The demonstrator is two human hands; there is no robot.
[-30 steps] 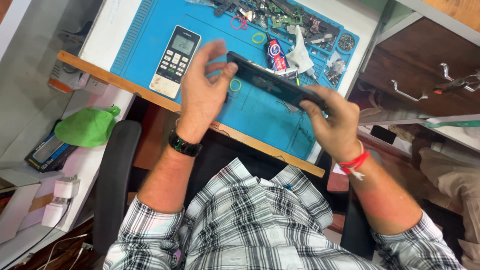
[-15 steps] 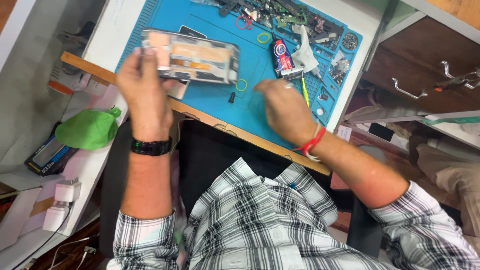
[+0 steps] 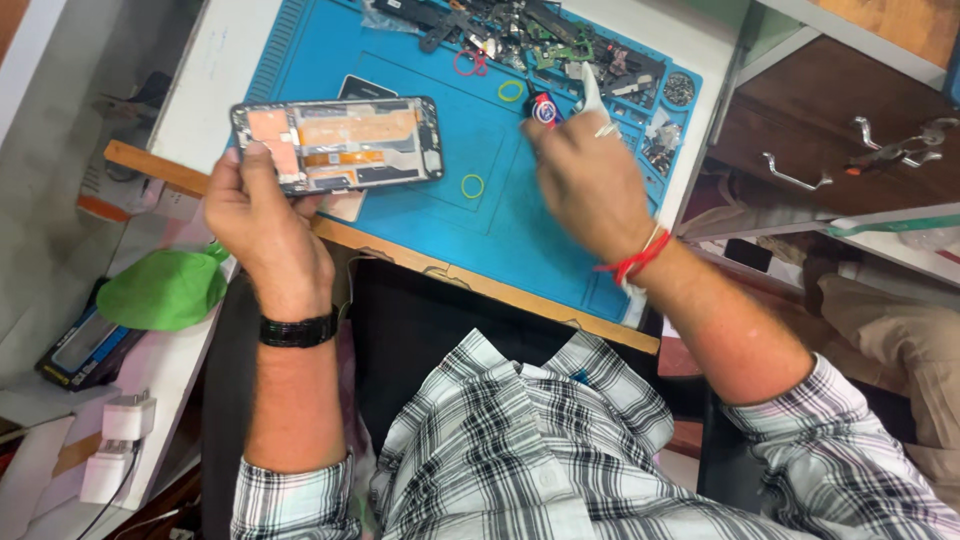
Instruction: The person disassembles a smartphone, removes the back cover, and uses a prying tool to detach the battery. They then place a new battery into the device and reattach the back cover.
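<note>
Left-hand grip (image 3: 262,215) was closed on the near end of an opened phone (image 3: 338,143), thumb pressed on its edge, holding it flat with the inside facing up over the near left part of the blue mat (image 3: 420,230). Right hand (image 3: 585,180) was at the far side of the mat, fingers curled around a small tube with a red and blue label (image 3: 543,108); motion blur made it hard to tell whether that grip had really closed on the tube or only touched it. Step in hand looked like fetching glue or a similar supply while the phone was kept steady. Judged next move: a firm pinch on the tube and a careful carry across to the phone without tipping it. Two green rubber bands (image 3: 472,185) lay on the mat. Heap of parts and tools (image 3: 520,35) at the far edge was too cluttered to sort out. A second device (image 3: 365,88) sat mostly hidden behind the phone. Green cloth (image 3: 165,290) lay on the table at left.
</note>
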